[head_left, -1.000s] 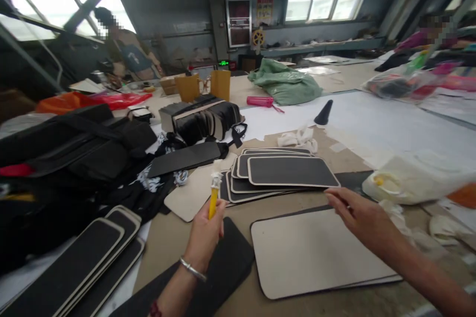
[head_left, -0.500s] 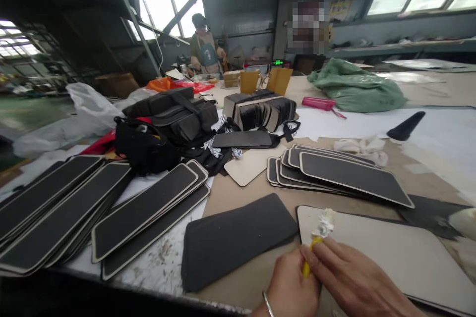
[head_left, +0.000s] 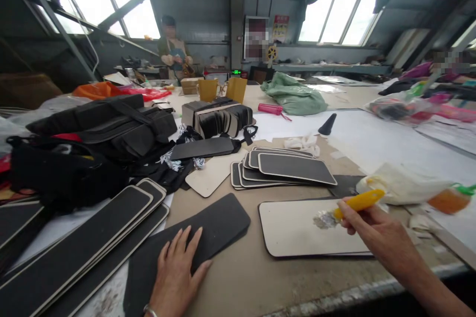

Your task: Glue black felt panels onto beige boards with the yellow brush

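Note:
My right hand (head_left: pixel 372 223) is closed round the yellow handle of a brush (head_left: pixel 359 202), whose whitish, clotted bristles point left. The bristle end is over a beige panel (head_left: pixel 290 228) with rounded corners and a dark edge; whether it touches cannot be told. Fingers spread, my left hand (head_left: pixel 178 270) rests on a plain black panel (head_left: pixel 219 220) to the left. Beyond the beige panel lies a fanned stack of black panels with pale borders (head_left: pixel 297 168). Similar bordered panels (head_left: pixel 92 242) lie to the left of my left hand.
Black bags (head_left: pixel 107 133) crowd the left side. A bundle of dark and beige pieces (head_left: pixel 219 119) stands farther back. On the right are a white bag (head_left: pixel 405 185) and an orange bottle (head_left: pixel 449 198). A green sack (head_left: pixel 293 94) and a person (head_left: pixel 174 52) are beyond.
My hands were together at the brush and are now apart. The left has moved onto the black panel; the right holds the brush over the beige panel. The view has turned right.

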Available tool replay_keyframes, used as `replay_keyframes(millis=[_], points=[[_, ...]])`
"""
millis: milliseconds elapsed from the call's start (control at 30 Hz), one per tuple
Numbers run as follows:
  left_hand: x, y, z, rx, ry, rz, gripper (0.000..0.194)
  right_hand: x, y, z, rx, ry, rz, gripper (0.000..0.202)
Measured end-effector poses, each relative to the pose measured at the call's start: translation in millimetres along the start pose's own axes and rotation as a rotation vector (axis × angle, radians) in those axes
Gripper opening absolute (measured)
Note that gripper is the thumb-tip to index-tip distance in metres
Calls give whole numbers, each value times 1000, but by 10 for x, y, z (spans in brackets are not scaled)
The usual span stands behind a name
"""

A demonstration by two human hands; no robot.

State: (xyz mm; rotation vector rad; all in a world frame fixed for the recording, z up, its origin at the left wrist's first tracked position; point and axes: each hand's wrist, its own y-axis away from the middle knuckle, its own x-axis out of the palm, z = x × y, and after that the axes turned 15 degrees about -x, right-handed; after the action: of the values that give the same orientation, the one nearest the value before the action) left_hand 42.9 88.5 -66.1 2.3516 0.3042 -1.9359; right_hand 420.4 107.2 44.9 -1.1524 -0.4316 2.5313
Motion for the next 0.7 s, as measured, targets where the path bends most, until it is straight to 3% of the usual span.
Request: replay_keyframes(millis=[67, 133, 267, 367, 533, 700], points=[[45, 31, -81, 49, 19, -138, 49, 55, 16, -46, 149, -170, -19, 51], [69, 86, -296, 194, 99, -216, 49, 170, 35, -58, 226, -323, -45, 53], [119, 188, -891, 511, 299, -166, 51, 507, 66, -15, 296, -490, -9, 53], [180, 219, -1203, 610, 385, -101, 46, 747, 66, 19, 303, -568, -2, 53], [295, 238, -1367, 613, 480, -86, 35, 929, 41, 28, 330, -627, -6, 53], [335, 232, -1327, 519, 504, -129, 24, 995, -33, 57, 348, -704, -3, 53]])
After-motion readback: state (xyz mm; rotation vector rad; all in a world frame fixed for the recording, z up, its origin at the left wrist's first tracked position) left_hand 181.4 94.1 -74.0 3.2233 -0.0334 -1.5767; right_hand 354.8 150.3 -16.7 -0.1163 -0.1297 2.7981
